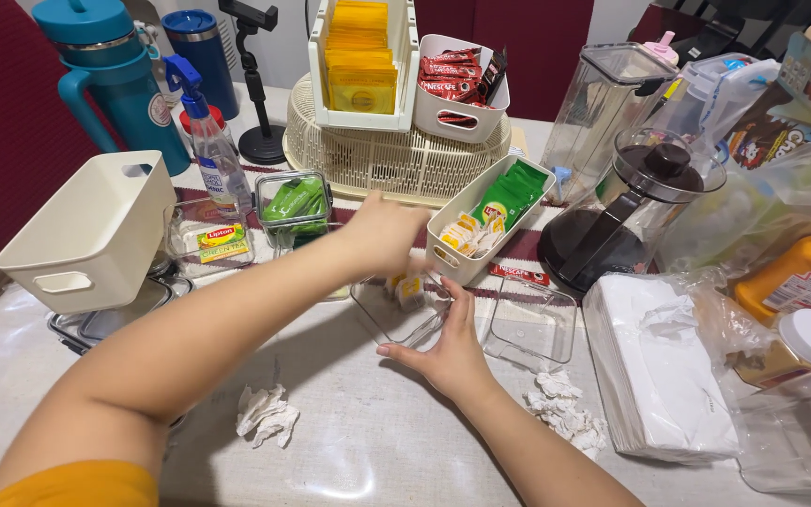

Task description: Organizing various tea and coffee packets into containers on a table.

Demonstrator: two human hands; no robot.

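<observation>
My left hand [387, 235] reaches forward over a clear plastic container [396, 319] and is closed on small yellow tea bags [408, 289] that hang into it. My right hand [443, 352] lies open with its palm against the near right side of that clear container. Just behind stands a long white bin [466, 268] that holds green packets [511, 192] and more yellow tea bags [462, 235].
A second clear container [529, 324] lies to the right, beside a stack of white napkins [659, 366] in plastic. Crumpled tissues [267, 413] lie near me. An empty white bin [86, 230] stands left, a glass coffee pot [626, 211] right, a wicker basket [396, 155] with sachet bins behind.
</observation>
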